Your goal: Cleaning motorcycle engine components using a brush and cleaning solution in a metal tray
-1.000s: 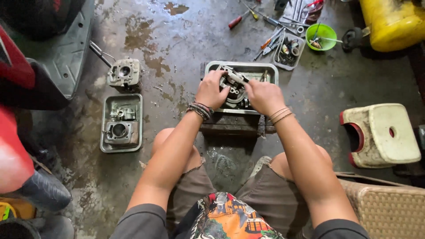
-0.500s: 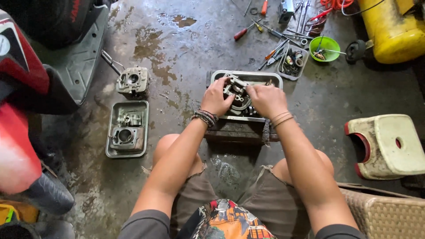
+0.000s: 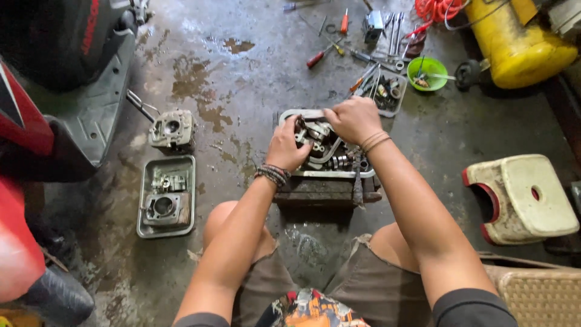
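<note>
A metal tray [image 3: 339, 174] rests on a dark block [image 3: 327, 192] in front of my knees and holds a grey engine part [image 3: 321, 142] with small springs and pieces. My left hand [image 3: 285, 147] grips the left side of that engine part. My right hand [image 3: 352, 118] closes over its top far side. Beaded bracelets circle my left wrist and thin bands my right. What my fingers pinch under the palms is hidden.
A second tray [image 3: 166, 197] with engine pieces lies at left, a cylinder part [image 3: 172, 129] beyond it. A red and grey scooter [image 3: 54, 115] stands far left. Screwdrivers [image 3: 319, 56], a parts tray [image 3: 389, 91], a green bowl [image 3: 427, 72] and a yellow tank [image 3: 514, 36] lie ahead. White stool [image 3: 520, 197] at right.
The view has tilted toward me, so everything sits lower in frame. My right hand has shifted from the part's right side up onto its far top; my left hand stays on the left side.
</note>
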